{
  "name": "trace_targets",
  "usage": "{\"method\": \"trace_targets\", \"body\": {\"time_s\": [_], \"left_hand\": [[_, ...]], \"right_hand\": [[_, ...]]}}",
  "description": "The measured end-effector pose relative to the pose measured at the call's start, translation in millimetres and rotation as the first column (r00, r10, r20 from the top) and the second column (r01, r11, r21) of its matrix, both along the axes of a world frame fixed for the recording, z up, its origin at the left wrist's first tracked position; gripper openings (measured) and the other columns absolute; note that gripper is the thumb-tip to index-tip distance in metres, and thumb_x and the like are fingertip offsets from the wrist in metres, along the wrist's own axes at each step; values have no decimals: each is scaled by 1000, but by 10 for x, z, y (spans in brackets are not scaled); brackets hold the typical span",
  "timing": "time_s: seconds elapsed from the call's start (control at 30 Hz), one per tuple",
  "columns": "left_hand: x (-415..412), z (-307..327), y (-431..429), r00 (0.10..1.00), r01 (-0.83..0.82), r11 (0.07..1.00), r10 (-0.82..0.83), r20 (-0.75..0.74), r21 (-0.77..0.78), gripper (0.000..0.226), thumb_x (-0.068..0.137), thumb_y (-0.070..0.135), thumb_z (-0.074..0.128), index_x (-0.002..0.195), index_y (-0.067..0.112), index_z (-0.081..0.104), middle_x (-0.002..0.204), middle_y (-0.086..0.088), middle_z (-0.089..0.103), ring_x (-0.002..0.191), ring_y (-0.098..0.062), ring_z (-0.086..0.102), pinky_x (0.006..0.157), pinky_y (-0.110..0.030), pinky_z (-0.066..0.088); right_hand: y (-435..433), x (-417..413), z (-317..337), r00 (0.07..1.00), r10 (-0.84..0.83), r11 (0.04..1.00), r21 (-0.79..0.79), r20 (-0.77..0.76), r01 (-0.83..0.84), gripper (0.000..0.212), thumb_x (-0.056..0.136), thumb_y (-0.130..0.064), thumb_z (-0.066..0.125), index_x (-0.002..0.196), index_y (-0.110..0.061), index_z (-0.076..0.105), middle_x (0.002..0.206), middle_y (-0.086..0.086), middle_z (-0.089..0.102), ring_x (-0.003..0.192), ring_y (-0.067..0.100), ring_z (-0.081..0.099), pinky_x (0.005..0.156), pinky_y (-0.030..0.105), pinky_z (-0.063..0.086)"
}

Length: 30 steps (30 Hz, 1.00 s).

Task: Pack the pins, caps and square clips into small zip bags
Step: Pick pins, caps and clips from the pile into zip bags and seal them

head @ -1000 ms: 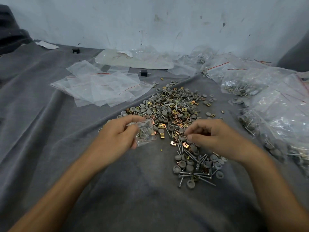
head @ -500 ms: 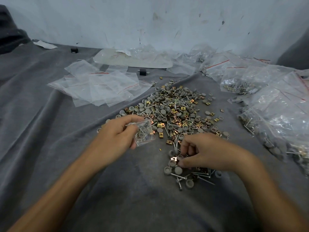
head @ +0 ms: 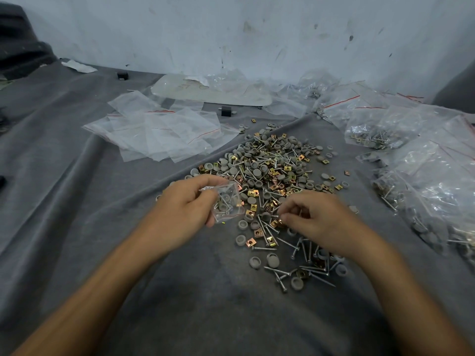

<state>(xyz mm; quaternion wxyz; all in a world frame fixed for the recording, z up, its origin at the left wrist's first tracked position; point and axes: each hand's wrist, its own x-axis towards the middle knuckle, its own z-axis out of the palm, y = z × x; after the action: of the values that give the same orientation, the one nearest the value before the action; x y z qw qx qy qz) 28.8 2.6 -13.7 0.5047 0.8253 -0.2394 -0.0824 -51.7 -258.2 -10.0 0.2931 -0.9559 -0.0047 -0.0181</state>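
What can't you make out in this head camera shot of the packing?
Head view: whether the right hand holds anything, hidden by its own curled fingers.
Head view: the part count inside the small zip bag in the left hand, obscured by crinkled plastic and fingers.
Head view: the filled bags, cut off by the right edge.

dim, cool, even light; soft shadows lie in the grey cloth point(head: 77, 227) folds. wide-angle bending shows toward the frame edges, and the lower corners look soft.
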Motion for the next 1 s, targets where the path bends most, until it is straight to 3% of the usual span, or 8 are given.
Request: {"method": "trace_targets", "body": {"time_s": [0.17, 0.3, 0.47, 0.67, 0.83, 1.0], "left_hand": [[-7, 6, 6, 1000, -1, 1000, 1, 5, 2, 35, 91, 41, 41, 113, 40, 68, 57, 1, 66, 48, -1, 48, 56, -29, 39], [-7, 9, 4, 1000, 0, 1000, 0, 8, 11, 36, 91, 40, 40, 115, 39, 68, 57, 2, 66, 47, 0, 48, 55, -27, 38], [-1, 0, 8, 1000, 1, 1000, -1, 12, 5, 35, 92, 37, 41, 113, 40, 68, 57, 2, 66, 47, -1, 48, 51, -19, 38], [8, -11, 11, 1000, 5, 1000, -5, 4, 8, 36, 92, 38, 40, 116, 40, 67, 59, 2, 67, 47, -2, 47, 53, -25, 39], [12, -21, 2, 1000, -3, 1000, 3, 4, 8, 38, 90, 37, 40, 116, 40, 67, 58, 2, 68, 46, -2, 47, 54, -27, 38], [26, -34, 7, 1000, 3, 1000, -3, -10, -5, 37, 89, 36, 41, 115, 41, 67, 60, 0, 69, 47, -3, 48, 57, -28, 40]], "right_hand": [[99, 7, -42, 998, 57, 989, -136, -26, -60, 21, 83, -56, 72, 81, -36, 65, 82, -15, 61, 76, 1, 57, 66, 29, 50], [101, -3, -53, 994, 25, 972, -230, -109, -49, 38, 85, -66, 64, 73, -30, 60, 69, -10, 62, 65, 4, 56, 59, 32, 48], [129, -12, -47, 993, 10, 973, -226, -118, -36, 22, 90, -52, 64, 79, -34, 61, 75, -14, 63, 70, 1, 58, 61, 29, 48], [119, -5, -17, 995, -23, 981, -196, -93, 4, 13, 92, -38, 60, 81, -31, 60, 78, -13, 63, 73, 4, 57, 68, 37, 53], [111, -8, 9, 996, -80, 997, -18, 30, 81, 11, 94, -36, 59, 83, -32, 59, 73, -9, 64, 70, 1, 58, 56, 26, 42], [93, -15, 16, 998, -16, 997, -75, -53, 12, 11, 91, -40, 68, 82, -34, 65, 77, -15, 66, 77, -5, 60, 60, 16, 42]]}}
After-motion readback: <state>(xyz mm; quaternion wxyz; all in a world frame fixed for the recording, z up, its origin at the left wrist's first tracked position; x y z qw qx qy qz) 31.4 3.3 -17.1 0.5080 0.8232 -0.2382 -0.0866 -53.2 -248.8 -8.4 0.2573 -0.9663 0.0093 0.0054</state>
